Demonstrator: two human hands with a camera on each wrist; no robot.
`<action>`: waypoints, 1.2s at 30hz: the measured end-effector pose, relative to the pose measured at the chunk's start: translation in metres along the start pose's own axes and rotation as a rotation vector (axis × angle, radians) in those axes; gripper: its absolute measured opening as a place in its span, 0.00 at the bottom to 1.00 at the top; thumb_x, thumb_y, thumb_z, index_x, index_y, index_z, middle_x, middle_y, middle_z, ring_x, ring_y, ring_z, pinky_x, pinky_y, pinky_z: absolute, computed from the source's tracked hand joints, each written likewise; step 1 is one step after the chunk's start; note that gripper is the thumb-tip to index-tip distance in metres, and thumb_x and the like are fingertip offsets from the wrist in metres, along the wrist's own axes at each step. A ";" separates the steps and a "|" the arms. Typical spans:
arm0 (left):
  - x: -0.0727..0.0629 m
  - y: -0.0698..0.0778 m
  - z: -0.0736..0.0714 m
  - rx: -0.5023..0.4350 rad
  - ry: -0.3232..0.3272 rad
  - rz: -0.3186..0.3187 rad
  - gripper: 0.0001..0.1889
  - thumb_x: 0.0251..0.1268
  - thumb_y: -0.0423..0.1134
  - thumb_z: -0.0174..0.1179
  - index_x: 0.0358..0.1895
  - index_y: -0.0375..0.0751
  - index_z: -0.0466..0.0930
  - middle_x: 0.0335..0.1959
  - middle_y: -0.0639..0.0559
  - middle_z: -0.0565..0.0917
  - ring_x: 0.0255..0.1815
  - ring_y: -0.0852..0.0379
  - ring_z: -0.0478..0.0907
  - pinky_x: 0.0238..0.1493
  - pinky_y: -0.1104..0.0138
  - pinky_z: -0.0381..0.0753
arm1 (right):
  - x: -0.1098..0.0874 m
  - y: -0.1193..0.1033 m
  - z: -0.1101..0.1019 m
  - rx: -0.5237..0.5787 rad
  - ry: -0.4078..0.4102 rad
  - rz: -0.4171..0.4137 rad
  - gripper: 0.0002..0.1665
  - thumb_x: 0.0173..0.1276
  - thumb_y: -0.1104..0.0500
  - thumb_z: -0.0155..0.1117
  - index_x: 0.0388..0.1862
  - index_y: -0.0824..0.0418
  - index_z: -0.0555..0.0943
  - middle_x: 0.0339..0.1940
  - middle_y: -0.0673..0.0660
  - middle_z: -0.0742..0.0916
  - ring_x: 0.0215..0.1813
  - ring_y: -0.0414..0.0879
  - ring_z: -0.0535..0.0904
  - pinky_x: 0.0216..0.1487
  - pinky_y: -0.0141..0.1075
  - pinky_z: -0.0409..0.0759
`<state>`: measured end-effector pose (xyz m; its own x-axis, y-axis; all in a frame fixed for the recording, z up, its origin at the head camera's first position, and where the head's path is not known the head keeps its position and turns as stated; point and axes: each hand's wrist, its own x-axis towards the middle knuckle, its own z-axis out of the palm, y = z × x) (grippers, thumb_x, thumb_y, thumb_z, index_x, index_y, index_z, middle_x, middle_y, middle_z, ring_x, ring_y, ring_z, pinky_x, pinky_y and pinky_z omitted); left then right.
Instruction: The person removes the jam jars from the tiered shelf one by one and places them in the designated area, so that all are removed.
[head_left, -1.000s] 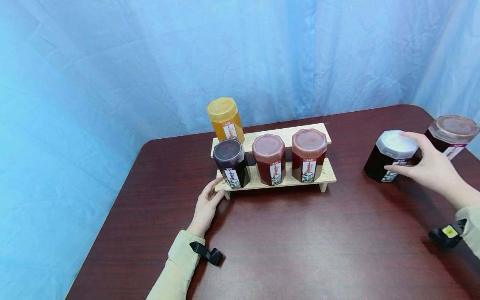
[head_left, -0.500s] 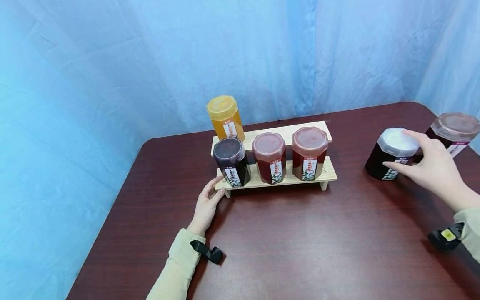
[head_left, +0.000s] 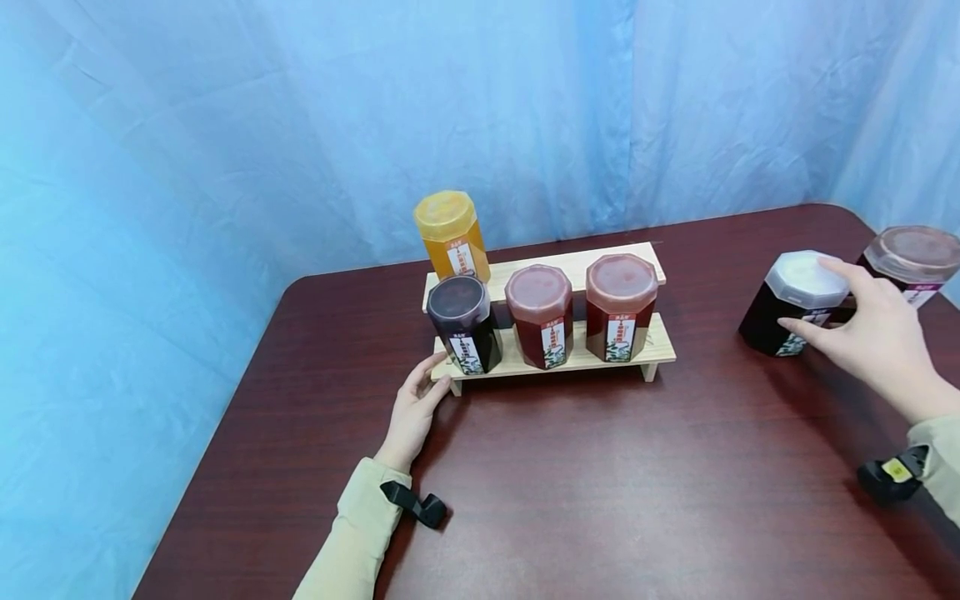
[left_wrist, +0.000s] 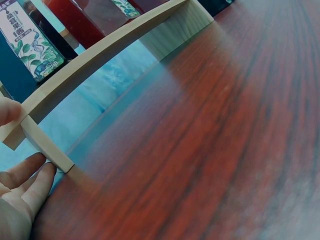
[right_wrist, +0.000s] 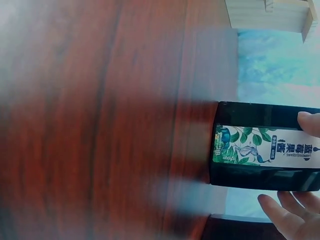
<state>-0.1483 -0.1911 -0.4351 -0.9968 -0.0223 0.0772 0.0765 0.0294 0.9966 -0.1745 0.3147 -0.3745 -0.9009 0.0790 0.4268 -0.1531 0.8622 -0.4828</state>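
Observation:
In the head view my left hand (head_left: pixel 411 408) holds the front left corner of a two-tier wooden rack (head_left: pixel 517 362). The left wrist view has its thumb at the shelf end and the other fingers (left_wrist: pixel 42 185) by the rack's leg. Far to the right, my right hand (head_left: pixel 877 333) grips a dark jar with a whitish lid (head_left: pixel 772 312), thumb on one side and fingers on the other. Its white label with green leaves (right_wrist: pixel 250 145) faces the right wrist camera. The jar is upright; whether its base touches the table I cannot tell.
On the rack's lower shelf stand a dark jar (head_left: pixel 472 333) and two red jars (head_left: pixel 540 329). A yellow jar (head_left: pixel 450 237) stands on the upper shelf's left end. Another dark jar (head_left: pixel 911 254), partly behind my right hand, stands near the table's right edge. Blue curtains (head_left: pixel 450 100) hang behind the table.
My right hand and the dark jar in it have shifted slightly right, closer to the other dark jar. My left hand and the rack have stayed put.

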 end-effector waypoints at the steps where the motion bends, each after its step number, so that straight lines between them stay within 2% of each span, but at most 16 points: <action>1: 0.000 0.000 0.000 0.003 0.002 0.001 0.23 0.66 0.28 0.54 0.64 0.34 0.68 0.64 0.43 0.71 0.48 0.69 0.73 0.50 0.77 0.70 | 0.000 0.000 0.000 -0.006 0.000 0.002 0.48 0.49 0.61 0.73 0.69 0.66 0.63 0.50 0.77 0.74 0.51 0.71 0.65 0.46 0.63 0.60; 11: -0.001 0.000 0.000 0.002 0.003 -0.012 0.23 0.66 0.29 0.54 0.65 0.35 0.68 0.64 0.46 0.72 0.48 0.69 0.73 0.50 0.77 0.70 | 0.009 0.002 -0.004 -0.036 -0.021 0.021 0.48 0.50 0.61 0.72 0.70 0.67 0.62 0.52 0.82 0.73 0.52 0.73 0.67 0.47 0.66 0.62; 24: -0.001 0.001 0.000 0.011 0.003 -0.014 0.23 0.67 0.31 0.55 0.64 0.36 0.69 0.63 0.47 0.72 0.46 0.66 0.74 0.49 0.77 0.70 | 0.014 0.004 -0.005 -0.133 -0.050 0.088 0.49 0.55 0.61 0.70 0.72 0.63 0.57 0.51 0.82 0.73 0.49 0.75 0.69 0.43 0.67 0.64; 31: -0.001 0.000 -0.001 0.016 0.003 -0.006 0.22 0.67 0.31 0.55 0.64 0.36 0.69 0.60 0.47 0.73 0.44 0.66 0.74 0.47 0.77 0.70 | 0.016 0.005 -0.005 -0.148 -0.063 0.097 0.49 0.55 0.60 0.71 0.72 0.64 0.56 0.49 0.82 0.72 0.46 0.77 0.68 0.50 0.72 0.55; 36: -0.002 0.001 -0.001 0.015 0.000 -0.002 0.22 0.67 0.31 0.55 0.64 0.36 0.69 0.61 0.45 0.73 0.43 0.65 0.74 0.46 0.76 0.70 | 0.016 0.006 -0.003 -0.142 -0.061 0.100 0.50 0.57 0.59 0.70 0.73 0.63 0.55 0.51 0.83 0.72 0.47 0.78 0.68 0.51 0.73 0.54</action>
<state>-0.1465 -0.1918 -0.4346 -0.9969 -0.0222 0.0749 0.0739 0.0444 0.9963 -0.1885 0.3226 -0.3680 -0.9322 0.1416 0.3330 -0.0063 0.9137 -0.4063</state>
